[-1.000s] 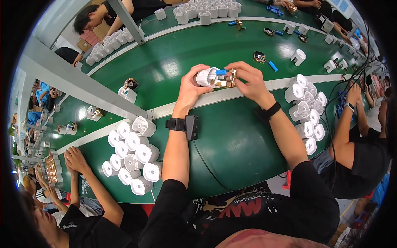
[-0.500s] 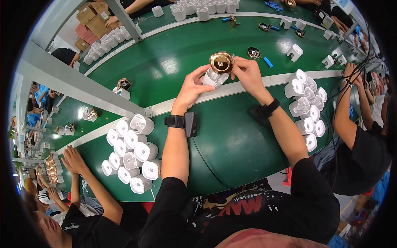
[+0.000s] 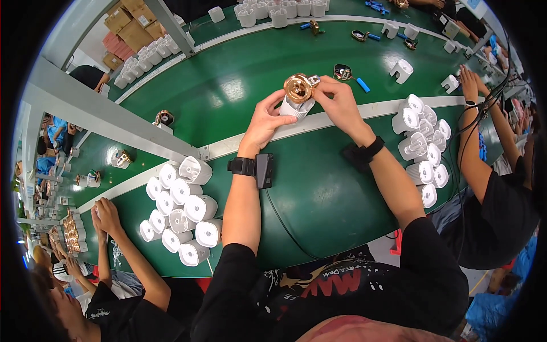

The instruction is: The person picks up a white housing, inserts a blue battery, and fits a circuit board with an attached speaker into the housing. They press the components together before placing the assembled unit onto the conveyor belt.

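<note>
Over the metal rail, my left hand [image 3: 265, 121] is wrapped round a white ribbed plastic housing [image 3: 296, 109], its top tilted away from me. A shiny copper-gold round cap [image 3: 298, 89] sits at the housing's upper opening, tilted. My right hand [image 3: 341, 107] pinches that cap at its right edge, beside a small silvery piece [image 3: 314, 80]. Whether the cap touches the housing all round is hidden. Beyond my right hand, a gold-rimmed part [image 3: 343, 72] with a blue cylinder [image 3: 363, 85] lies on the green belt.
White housings stand in a group [image 3: 182, 192] left of my forearms and another [image 3: 415, 149] on the right. A grey post [image 3: 114, 108] rises at the left. A black cable [image 3: 285, 225] trails from my left wrist device. Co-workers' hands [image 3: 106, 216] work at both sides.
The gold cap has tilted and turned in my right hand, its shiny top facing differently. Parts on the belt have shifted slightly left. The co-workers' hands on both sides have moved.
</note>
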{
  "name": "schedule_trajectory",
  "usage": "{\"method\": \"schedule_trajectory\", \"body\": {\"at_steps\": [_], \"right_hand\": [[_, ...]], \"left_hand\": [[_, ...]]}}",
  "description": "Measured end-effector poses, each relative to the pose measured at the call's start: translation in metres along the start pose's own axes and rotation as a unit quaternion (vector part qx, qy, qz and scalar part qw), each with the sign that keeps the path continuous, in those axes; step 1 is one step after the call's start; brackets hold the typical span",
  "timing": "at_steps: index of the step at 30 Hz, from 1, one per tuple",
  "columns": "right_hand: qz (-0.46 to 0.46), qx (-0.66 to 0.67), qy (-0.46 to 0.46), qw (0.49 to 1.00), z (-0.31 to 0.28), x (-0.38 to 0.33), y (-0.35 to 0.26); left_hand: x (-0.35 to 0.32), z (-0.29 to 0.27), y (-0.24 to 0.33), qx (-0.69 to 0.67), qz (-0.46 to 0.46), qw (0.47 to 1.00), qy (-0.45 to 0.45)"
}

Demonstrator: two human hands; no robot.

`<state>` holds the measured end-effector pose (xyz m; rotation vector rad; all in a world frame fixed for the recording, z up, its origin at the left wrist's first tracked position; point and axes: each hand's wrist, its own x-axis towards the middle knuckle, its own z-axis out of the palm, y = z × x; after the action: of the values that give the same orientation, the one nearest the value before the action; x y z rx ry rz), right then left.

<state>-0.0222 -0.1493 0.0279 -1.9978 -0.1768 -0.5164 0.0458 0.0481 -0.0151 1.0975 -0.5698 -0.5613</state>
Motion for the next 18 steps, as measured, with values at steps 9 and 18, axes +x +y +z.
{"method": "schedule_trajectory", "body": {"at_steps": [9, 18], "right_hand": [[0.085, 0.058, -0.038, 0.994, 0.008, -0.005, 0.009], [0.071, 0.05, -0.052, 0.995, 0.003, 0.0, 0.014]], "left_hand": [[-0.002, 0.002, -0.003, 0.011, -0.002, 1.0, 0.018], [0.004, 0.004, -0.001, 0.019, 0.012, 0.999, 0.028]]}}
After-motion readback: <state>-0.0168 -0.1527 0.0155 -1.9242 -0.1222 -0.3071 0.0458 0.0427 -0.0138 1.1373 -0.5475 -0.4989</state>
